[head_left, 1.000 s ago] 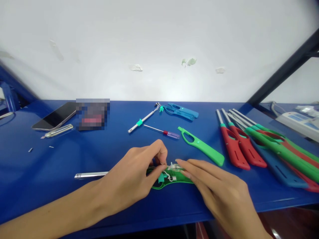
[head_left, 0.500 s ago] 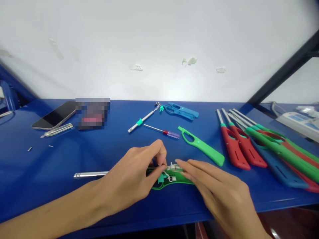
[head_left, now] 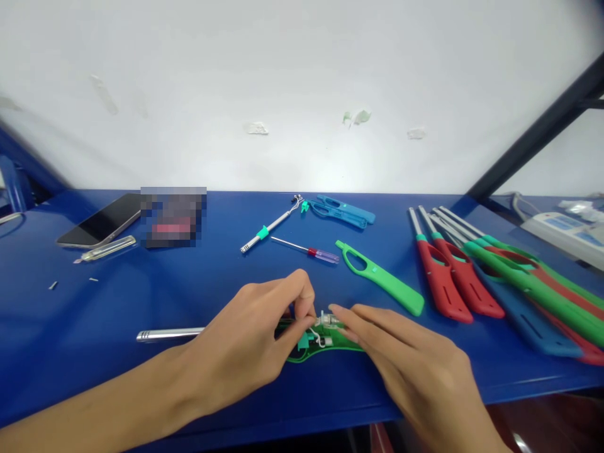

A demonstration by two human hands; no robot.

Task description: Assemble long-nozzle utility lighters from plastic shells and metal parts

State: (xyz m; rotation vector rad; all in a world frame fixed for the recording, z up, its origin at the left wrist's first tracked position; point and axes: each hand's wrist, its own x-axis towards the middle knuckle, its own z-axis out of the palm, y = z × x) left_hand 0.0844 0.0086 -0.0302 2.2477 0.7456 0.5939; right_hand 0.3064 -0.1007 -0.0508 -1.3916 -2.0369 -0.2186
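An opened green lighter (head_left: 343, 343) lies near the table's front edge, its inner parts facing up and its metal tube (head_left: 170, 334) pointing left. A teal trigger (head_left: 303, 341) and white wires (head_left: 321, 340) show inside. My left hand (head_left: 257, 330) reaches over the tube, thumb and forefinger pinched beside a clear gas tank's valve end; what lies between the fingertips is too small to make out. My right hand (head_left: 415, 352) has its fingers closed over the clear gas tank (head_left: 329, 319) and the handle's right end, hiding much of both.
Behind lie a green shell half (head_left: 382, 277), a screwdriver (head_left: 306, 250), a loose lighter tube (head_left: 268, 230) and blue shells (head_left: 344, 211). Several assembled lighters (head_left: 465, 270) are piled right. A phone (head_left: 101, 220) and a clear tank (head_left: 108, 248) sit left, a power strip (head_left: 566, 229) far right.
The view shifts very slightly. Both hands keep almost the same place on the lighter; no part has visibly been moved or let go.
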